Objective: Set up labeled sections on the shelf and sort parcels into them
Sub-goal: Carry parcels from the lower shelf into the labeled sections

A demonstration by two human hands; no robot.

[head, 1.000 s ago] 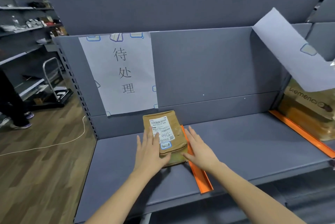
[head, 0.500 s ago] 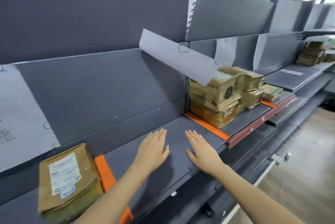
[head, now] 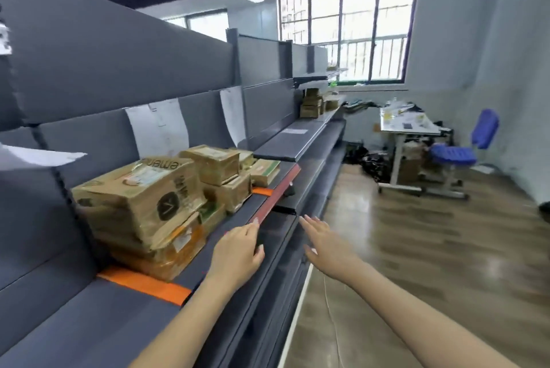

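Plainly, in the head view, both hands are empty. The left hand (head: 238, 251) hovers with straight fingers over the front edge of the shelf (head: 89, 323). The right hand (head: 324, 245) is spread the same way out past that edge, above the floor (head: 416, 248), and the two are apart.

The parcels (head: 143, 204) are stacked toward the back of the shelf, between the near orange divider (head: 145, 286) and the far orange divider (head: 262, 191). They are probably stiff cardboard of modest weight (the big top box (head: 134, 186) looks dented, so hardly crush-proof). Each is best taken with a palm on either side wall.

They are brown, taped, creased cartons with white shipping labels. Paper sheets (head: 160, 126) hang on the back panel behind them.
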